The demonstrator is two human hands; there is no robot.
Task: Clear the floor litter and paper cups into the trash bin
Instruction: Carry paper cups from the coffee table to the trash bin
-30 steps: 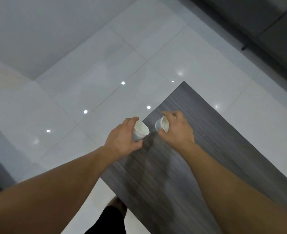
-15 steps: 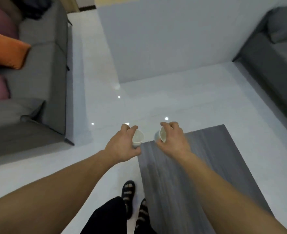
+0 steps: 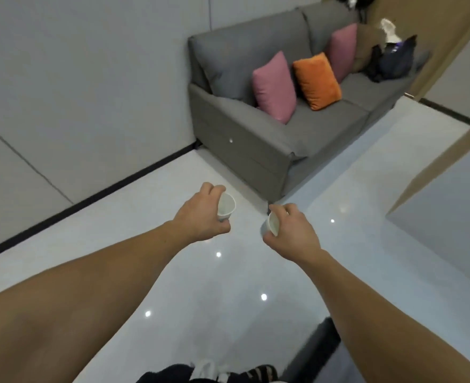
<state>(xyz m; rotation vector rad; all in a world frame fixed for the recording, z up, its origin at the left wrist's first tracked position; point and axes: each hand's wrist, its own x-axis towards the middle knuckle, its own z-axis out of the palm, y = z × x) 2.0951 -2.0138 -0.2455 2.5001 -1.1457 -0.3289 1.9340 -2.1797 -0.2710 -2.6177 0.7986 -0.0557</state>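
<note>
My left hand point(image 3: 200, 217) grips a small white paper cup point(image 3: 226, 207), its mouth turned to the right. My right hand point(image 3: 293, 230) grips a second white paper cup point(image 3: 273, 223), its mouth turned to the left. Both arms reach forward over the glossy white floor point(image 3: 242, 272), the two cups a short gap apart. No trash bin and no loose litter show in this view.
A grey sofa point(image 3: 256, 150) with pink point(image 3: 274, 87) and orange cushions point(image 3: 316, 80) stands ahead against the wall. A dark bag point(image 3: 391, 59) lies at its far end. A wooden-edged panel point(image 3: 435, 167) rises at the right. The dark table's corner point(image 3: 314, 352) is at bottom right.
The view has swung left from the dark table toward the sofa. Both hands keep hold of their cups and stay level in front of me.
</note>
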